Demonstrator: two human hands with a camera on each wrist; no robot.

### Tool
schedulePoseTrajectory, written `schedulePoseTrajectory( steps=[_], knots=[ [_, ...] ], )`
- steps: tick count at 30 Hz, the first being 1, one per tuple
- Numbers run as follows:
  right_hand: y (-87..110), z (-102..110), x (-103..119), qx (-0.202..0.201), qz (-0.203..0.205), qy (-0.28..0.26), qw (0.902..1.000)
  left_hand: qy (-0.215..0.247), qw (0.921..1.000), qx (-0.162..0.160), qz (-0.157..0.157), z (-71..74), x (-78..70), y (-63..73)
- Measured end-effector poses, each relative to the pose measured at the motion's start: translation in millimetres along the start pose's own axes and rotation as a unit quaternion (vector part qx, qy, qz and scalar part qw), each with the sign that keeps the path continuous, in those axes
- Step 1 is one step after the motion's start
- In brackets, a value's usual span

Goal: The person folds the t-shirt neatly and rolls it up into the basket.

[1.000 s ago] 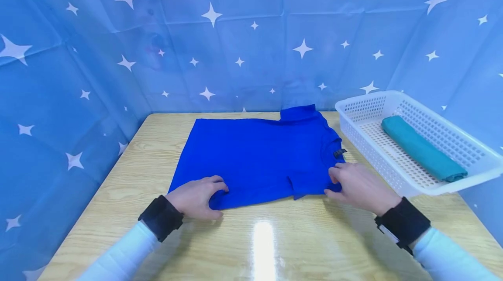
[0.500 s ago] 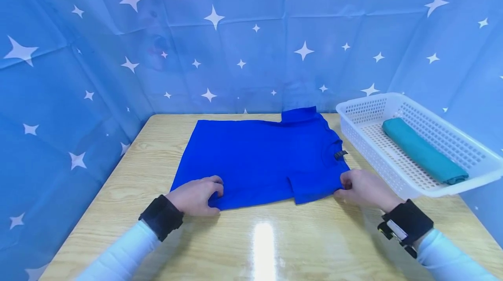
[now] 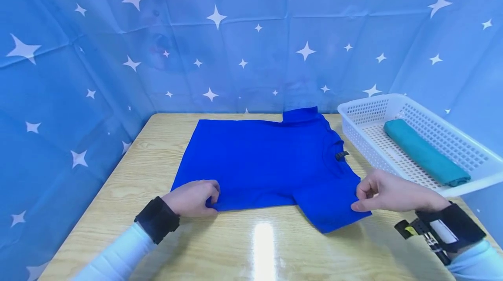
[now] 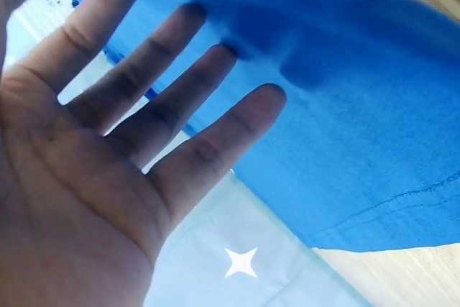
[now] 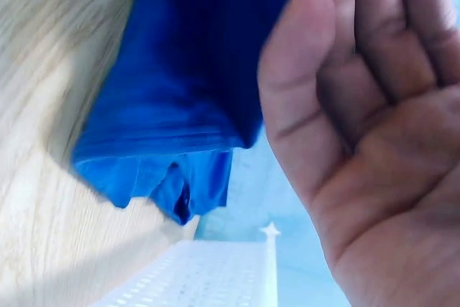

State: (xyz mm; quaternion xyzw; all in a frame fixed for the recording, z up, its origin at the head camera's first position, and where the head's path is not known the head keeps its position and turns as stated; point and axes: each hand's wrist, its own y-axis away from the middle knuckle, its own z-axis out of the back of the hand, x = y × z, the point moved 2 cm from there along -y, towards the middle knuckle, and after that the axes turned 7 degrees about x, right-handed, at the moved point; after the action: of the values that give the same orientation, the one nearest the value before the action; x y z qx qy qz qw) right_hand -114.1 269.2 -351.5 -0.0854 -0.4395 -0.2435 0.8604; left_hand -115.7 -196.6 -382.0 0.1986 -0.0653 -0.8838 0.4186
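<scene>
A royal blue T-shirt (image 3: 251, 154) lies spread sideways on the table, its neckline with a black label (image 3: 341, 155) toward the right. My left hand (image 3: 193, 198) holds its near side edge close to the hem; in the left wrist view the shirt (image 4: 359, 127) drapes over the fingertips. With thumb and fingers my right hand (image 3: 397, 191) pinches the near sleeve (image 3: 330, 207), which is drawn out toward me. The far sleeve (image 3: 300, 115) sticks out at the back. In the right wrist view the blue cloth (image 5: 180, 84) hangs beside the thumb.
A white perforated basket (image 3: 365, 150) stands at the right, holding a folded teal cloth (image 3: 426, 152). Light wood shows on the table (image 3: 133, 159) around the shirt. A blue curtain (image 3: 251, 45) with white stars rises behind and at the sides.
My right hand has moved right and toward me, pulling the near sleeve out flat and lower on the table. The left hand stays nearly in place at the shirt's edge.
</scene>
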Motion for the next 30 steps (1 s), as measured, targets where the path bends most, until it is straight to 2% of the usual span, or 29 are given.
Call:
schedulePoseTrajectory(
  steps=[5, 8, 11, 15, 17, 19, 24, 27, 30],
  knots=[
    [6.4, -9.9, 1.6, 0.064, 0.081, -0.026, 0.9943, 0.026, 0.9995, 0.018, -0.008, 1.5, -2.5, 5.9],
    [9.6, -15.7, 3.1, 0.088, 0.074, -0.043, 0.9925, 0.040, 0.9991, 0.012, 0.001, 2.6, 0.7, 8.2],
    [10.9, -15.5, 3.6, 0.076, 0.017, -0.046, 0.9959, 0.030, 0.9990, -0.007, 0.032, 4.4, 6.3, 6.9],
    [0.8, -10.0, -1.6, 0.011, -0.061, 0.021, 0.9979, -0.007, 0.9965, -0.023, 0.080, 6.6, 13.0, 1.7],
    [-9.4, -11.5, -7.4, -0.013, -0.093, 0.075, 0.9927, -0.022, 0.9950, -0.025, 0.094, 7.4, 15.5, -1.5],
    [-21.4, -17.4, -14.5, -0.023, -0.127, 0.120, 0.9843, -0.019, 0.9935, -0.022, 0.110, 7.6, 18.3, -4.3],
    [-42.8, -37.4, -32.5, -0.027, -0.200, 0.169, 0.9647, 0.033, 0.9883, 0.015, 0.149, 4.1, 29.7, -7.3],
    [-44.4, -40.0, -38.1, -0.029, -0.224, 0.182, 0.9571, 0.052, 0.9855, 0.030, 0.158, 0.3, 37.3, -7.3],
    [-44.6, -38.6, -33.9, -0.035, -0.226, 0.212, 0.9503, 0.054, 0.9857, 0.025, 0.158, -1.5, 42.8, -7.6]
  ],
)
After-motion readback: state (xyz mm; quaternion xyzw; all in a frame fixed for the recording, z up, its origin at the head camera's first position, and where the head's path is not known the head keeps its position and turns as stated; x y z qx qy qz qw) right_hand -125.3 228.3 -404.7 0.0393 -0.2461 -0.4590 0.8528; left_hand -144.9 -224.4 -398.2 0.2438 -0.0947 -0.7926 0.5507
